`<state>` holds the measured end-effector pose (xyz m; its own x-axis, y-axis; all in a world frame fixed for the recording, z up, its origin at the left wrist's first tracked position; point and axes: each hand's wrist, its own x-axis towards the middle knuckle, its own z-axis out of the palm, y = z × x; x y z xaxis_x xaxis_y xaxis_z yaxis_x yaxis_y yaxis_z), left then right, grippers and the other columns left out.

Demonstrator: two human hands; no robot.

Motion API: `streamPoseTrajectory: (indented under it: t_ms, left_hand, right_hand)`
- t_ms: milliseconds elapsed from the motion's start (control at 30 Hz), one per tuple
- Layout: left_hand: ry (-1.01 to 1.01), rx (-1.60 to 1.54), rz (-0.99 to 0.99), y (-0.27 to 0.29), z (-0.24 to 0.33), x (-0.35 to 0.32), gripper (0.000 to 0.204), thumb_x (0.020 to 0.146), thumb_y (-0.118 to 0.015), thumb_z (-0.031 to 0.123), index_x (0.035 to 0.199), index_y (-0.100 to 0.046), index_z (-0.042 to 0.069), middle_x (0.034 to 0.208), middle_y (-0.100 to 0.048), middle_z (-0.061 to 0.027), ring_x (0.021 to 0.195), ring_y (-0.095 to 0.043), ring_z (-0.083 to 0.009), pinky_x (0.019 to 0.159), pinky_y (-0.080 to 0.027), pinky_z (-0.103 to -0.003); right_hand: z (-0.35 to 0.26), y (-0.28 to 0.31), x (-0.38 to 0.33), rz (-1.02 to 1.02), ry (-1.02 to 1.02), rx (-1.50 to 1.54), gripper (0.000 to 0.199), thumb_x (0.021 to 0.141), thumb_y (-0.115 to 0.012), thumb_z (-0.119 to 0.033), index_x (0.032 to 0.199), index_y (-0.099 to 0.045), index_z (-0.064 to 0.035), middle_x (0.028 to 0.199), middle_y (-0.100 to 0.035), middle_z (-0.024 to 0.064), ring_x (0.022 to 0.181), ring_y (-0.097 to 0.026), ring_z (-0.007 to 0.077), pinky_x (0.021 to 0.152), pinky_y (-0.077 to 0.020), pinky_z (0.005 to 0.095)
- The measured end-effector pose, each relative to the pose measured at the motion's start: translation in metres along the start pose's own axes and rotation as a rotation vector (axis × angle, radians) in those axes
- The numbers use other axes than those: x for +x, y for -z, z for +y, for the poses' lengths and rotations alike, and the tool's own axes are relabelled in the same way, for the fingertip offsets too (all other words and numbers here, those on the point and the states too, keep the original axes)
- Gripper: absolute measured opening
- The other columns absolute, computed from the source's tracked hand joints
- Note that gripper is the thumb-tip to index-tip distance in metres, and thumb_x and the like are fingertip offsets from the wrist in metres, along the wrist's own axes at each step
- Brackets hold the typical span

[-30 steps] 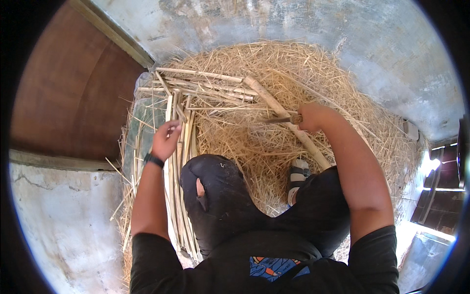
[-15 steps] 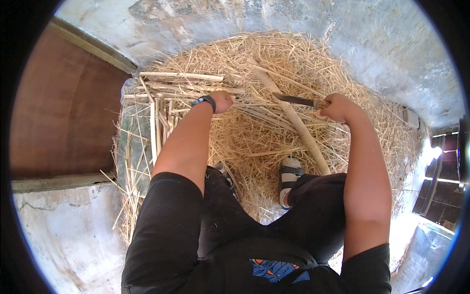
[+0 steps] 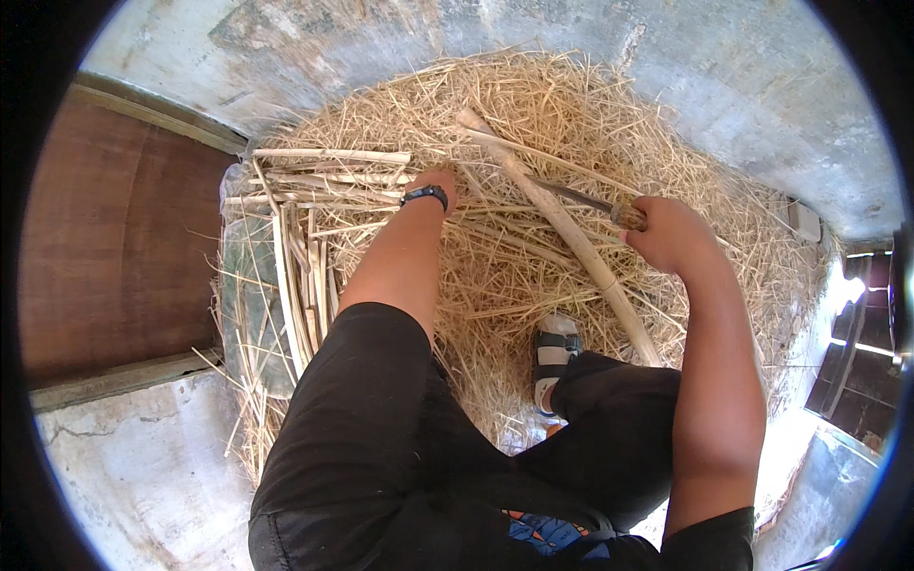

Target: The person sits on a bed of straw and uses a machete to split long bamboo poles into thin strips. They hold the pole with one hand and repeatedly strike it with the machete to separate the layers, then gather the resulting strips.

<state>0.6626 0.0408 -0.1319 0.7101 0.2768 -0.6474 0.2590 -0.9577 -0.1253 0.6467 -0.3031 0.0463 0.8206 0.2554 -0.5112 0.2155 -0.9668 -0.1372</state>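
Note:
My right hand point(image 3: 671, 233) is closed round the handle of a knife point(image 3: 579, 196). Its dark blade points left, and the tip end reaches the edge of a long pale pole point(image 3: 581, 249) lying slantwise on the straw. On the left, my left hand point(image 3: 440, 183) is low over the straw beside the ends of several split dry stalks point(image 3: 333, 154). Its fingers look curled, though they are mostly turned from view, and whatever they grip cannot be made out. A dark watch point(image 3: 426, 196) is on that wrist.
Dry straw point(image 3: 514, 333) covers the floor round my sandalled foot point(image 3: 555, 357). More long stalks point(image 3: 290, 276) lie to the left over a greenish surface. A worn plaster wall point(image 3: 533, 29) curves behind, and a brown panel point(image 3: 124, 228) stands at left.
My left hand has shifted slightly right and away from me. The knife has tilted, its handle end now lower, as my right hand came a little nearer. The view has shifted too.

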Motion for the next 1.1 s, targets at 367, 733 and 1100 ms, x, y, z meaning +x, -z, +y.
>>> streamPoseTrajectory:
  t_ms: [367,733,1100]
  left_hand:
    - [0.039,0.119,0.004,0.011,0.002,-0.010,0.056,0.094,-0.063,0.012,0.148,-0.048,0.013,0.154,-0.046,-0.0139,0.143,-0.043,-0.0308,0.115,-0.039,-0.053]
    - [-0.224,0.250,0.196,0.039,-0.040,-0.038,0.032,0.101,-0.057,0.027,0.130,-0.064,0.016,0.137,-0.060,-0.0103,0.132,-0.051,-0.0293,0.112,-0.041,-0.051]
    - [-0.263,-0.417,1.019,0.163,-0.133,-0.140,0.035,0.105,-0.052,0.029,0.126,-0.054,0.001,0.107,-0.071,-0.0237,0.101,-0.070,-0.0330,0.088,-0.054,-0.044]
  right_hand:
    - [0.009,-0.005,0.001,0.005,0.003,0.038,0.039,0.090,-0.070,-0.032,0.119,-0.066,-0.0062,0.113,-0.072,0.0175,0.109,-0.068,0.0354,0.093,-0.0538,0.0468]
    - [0.007,-0.003,-0.001,-0.027,0.029,0.081,0.039,0.088,-0.072,-0.030,0.119,-0.068,-0.0067,0.114,-0.072,0.0178,0.109,-0.067,0.0352,0.095,-0.0527,0.0463]
    - [0.012,-0.003,-0.003,-0.044,0.053,0.116,0.044,0.088,-0.073,-0.033,0.122,-0.068,-0.0060,0.118,-0.071,0.0180,0.113,-0.066,0.0353,0.098,-0.0517,0.0457]
